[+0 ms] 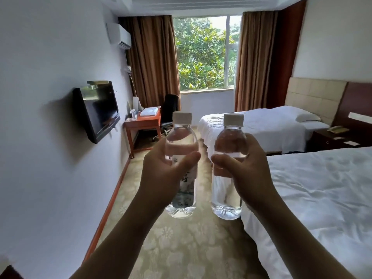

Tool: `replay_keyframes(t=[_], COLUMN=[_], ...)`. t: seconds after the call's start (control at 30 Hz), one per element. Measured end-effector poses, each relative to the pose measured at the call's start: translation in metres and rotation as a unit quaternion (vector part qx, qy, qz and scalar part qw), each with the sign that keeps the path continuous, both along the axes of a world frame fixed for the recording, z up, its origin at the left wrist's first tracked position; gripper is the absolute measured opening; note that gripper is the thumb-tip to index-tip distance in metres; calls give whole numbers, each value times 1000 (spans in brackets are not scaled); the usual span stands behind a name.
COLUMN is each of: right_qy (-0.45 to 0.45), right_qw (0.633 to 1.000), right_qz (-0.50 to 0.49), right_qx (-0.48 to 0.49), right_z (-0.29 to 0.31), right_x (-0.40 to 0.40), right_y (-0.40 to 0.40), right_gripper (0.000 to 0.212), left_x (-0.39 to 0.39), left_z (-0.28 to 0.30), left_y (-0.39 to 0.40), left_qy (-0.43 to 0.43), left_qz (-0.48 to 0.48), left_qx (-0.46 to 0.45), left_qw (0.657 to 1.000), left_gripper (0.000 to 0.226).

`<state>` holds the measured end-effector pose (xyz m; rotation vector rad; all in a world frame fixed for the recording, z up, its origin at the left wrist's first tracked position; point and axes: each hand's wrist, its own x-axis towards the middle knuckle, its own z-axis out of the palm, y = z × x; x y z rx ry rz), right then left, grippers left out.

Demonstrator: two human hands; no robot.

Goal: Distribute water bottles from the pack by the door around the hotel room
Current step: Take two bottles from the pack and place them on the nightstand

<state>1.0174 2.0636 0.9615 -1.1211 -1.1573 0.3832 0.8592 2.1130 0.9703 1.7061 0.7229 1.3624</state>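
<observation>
Carry step judged in hand. Left bottle (181,166) gripped upright by left hand (163,176); right bottle (228,168) by right hand (247,170), fingers curled round each. Set-down spot needed next: tabletop (148,119) or nightstand (330,137) likely.

Both forearms extended forward, raised mid-frame. Left hand (165,174) wrapped around a bottle (181,170), thumb across the front. Right hand (247,174) same grip on a second bottle (227,170). Bottles upright, hands side by side, not touching.
</observation>
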Motion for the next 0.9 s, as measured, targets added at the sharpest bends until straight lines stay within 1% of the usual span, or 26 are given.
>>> replay_keyframes(t=[0.3, 0.47, 0.6, 0.73, 0.83, 0.9], right_qy=[7, -4, 1, -7, -3, 9], right_qw=[999, 999, 1000, 1000, 1000, 999], right_qz=[41, 38, 27, 2, -17, -37], right_qx=[-21, -17, -15, -16, -12, -15], right_z=[11, 7, 2, 12, 17, 19], right_x=[91, 128, 154, 186, 212, 230], right_y=[188, 305, 405, 499, 556, 594], right_gripper=[44, 44, 41, 37, 37, 37], left_x=[84, 119, 148, 189, 218, 236], left_z=[6, -1, -6, 2, 4, 4], left_y=[181, 296, 404, 511, 574, 615], left_qy=[-9, -8, -19, -22, -18, -14], left_qz=[29, 28, 11, -23, -34, -40], left_qx=[-11, -8, -8, -15, -11, -17], left_qw=[999, 1000, 1000, 999, 999, 999], left_gripper=[45, 40, 42, 42, 56, 59])
